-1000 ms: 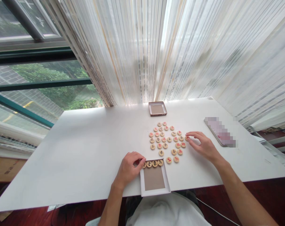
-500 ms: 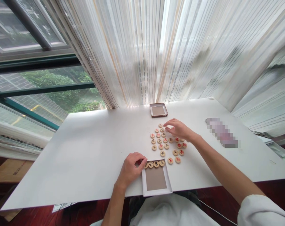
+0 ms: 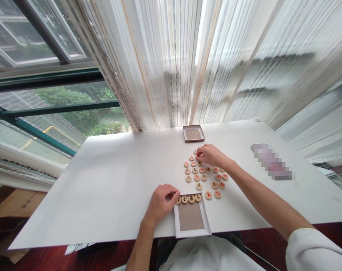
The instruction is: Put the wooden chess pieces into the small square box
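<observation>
left hand (image 3: 161,203): curled, fingertips at the left end of a row of wooden xiangqi pieces (image 3: 191,198) lying along the far edge of a white card tray (image 3: 192,235), hold unclear. loose cluster of pieces (image 3: 205,177) on a white table (image 3: 117,188); right hand (image 3: 212,156) at its far end, fingers pinched down, hold unclear. far: brown-rimmed box lid (image 3: 193,133). right: pixelated phone (image 3: 272,162).

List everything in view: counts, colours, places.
Tabletop: one, white, underneath
Loose xiangqi pieces: about twenty, tan, red or black characters, mid-table
Row pieces: four, tan, at near tray's far end
Near tray: one, white and brown, table's near edge
Far tray: one, brown, table's far edge
Pixelated object: one, pinkish, table's right
Curtain: one, white striped, behind table
Window: one, green-framed, left
Left hand: one, beside the row pieces
Right hand: one, over the loose pieces
</observation>
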Demonstrator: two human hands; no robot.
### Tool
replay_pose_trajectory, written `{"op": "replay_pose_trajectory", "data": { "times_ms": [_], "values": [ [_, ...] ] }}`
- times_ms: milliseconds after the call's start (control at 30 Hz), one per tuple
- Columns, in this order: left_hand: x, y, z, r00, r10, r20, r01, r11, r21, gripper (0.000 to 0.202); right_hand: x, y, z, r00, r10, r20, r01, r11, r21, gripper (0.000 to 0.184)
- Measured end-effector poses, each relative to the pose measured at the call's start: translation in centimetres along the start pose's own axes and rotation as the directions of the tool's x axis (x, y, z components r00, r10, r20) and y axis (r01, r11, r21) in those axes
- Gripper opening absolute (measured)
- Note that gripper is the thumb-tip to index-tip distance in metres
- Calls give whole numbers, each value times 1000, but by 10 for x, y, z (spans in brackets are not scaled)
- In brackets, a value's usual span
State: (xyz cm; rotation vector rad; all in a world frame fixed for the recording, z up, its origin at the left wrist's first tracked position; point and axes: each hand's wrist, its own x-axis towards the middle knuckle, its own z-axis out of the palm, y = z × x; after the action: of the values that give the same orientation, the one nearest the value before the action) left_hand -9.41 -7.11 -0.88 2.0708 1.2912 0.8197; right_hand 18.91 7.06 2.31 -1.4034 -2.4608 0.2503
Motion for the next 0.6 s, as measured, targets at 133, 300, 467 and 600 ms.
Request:
{"op": "replay_pose_trajectory", "data": {
  "times_ms": [133, 300, 467, 600],
  "values": [
    [0, 0, -1, 1000, 1, -1, -1, 1000, -4, 19, 1, -1, 2, 1000, 18, -1, -18, 1000, -10, 13],
    [1, -1, -1, 1000, -3, 3, 3, 1000, -4, 18, 2, -3, 0, 999, 34, -14, -34, 999, 21, 13],
    [1, -1, -1, 1000, 0, 1, 0, 1000, -4, 19, -5, -3, -13, 997, 63, -47, -58, 992, 115, 14],
    [1, -1, 0, 1000, -3, 5, 3, 1000, -3, 19, -27, -4, -29, 992, 106, -75, -75, 938, 339, 23]
  ]
}}
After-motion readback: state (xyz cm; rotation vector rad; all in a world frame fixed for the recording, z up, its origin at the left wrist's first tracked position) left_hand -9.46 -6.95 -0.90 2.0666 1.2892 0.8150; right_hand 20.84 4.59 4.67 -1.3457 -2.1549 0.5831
